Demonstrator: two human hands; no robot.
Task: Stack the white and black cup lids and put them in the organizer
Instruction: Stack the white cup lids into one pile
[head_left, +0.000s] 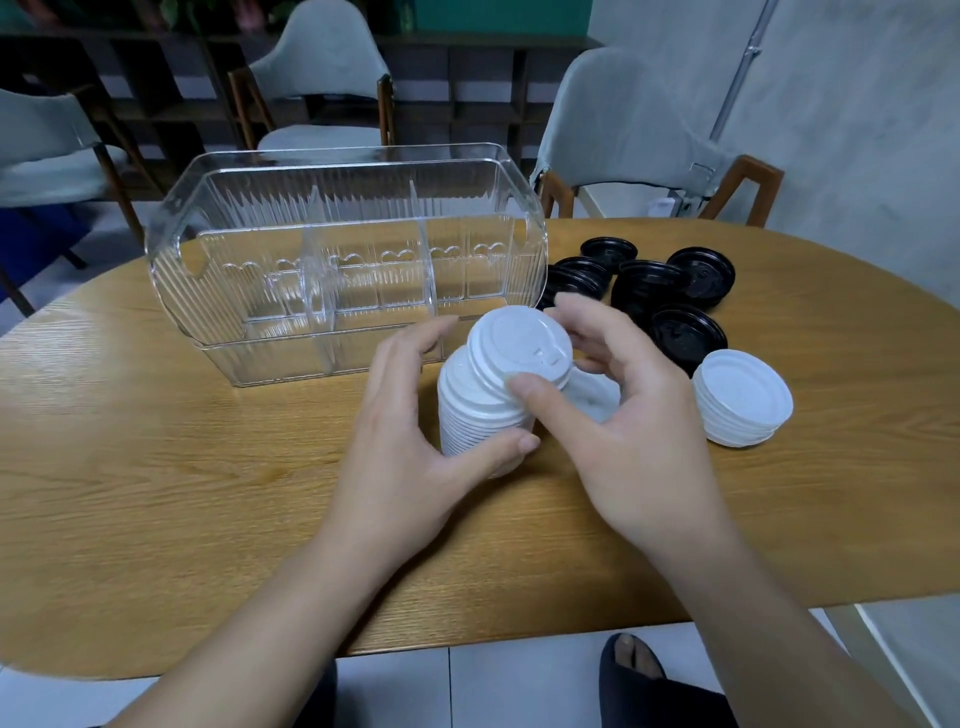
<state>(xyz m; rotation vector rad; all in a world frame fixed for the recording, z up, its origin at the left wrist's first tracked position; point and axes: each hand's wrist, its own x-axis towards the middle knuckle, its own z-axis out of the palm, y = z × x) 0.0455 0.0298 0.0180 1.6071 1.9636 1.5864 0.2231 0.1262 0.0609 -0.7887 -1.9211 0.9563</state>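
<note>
The tall stack of white lids (485, 410) stands on the tabletop (208, 467) right in front of me, between my two hands, and it leans: the base sits toward me and to the left, the top tips away and to the right, so its long axis runs up and slightly rightward. My left hand (415, 431) cups the lower half, thumb curled across the near side and fingers round the far left side. My right hand (618, 410) pinches the top lid, thumb on its near rim, fingers curved over the far edge; that upper group looks offset from the column below, not yet seated square.

The organizer (348, 260) lies just beyond the stack, clear, ribbed, with dividers splitting it into compartments, none holding lids as far as I can see. Its long side runs left to right across my view, so I judge the stack must travel straight away from me, and the left hand, already round the base, is the nearer one to carry it.

To the right sits a shorter pile of white lids (743, 397), close to my right hand. Behind it the black lids (670, 291) lie in several low piles, beside the organizer's right end, still unsorted.
</note>
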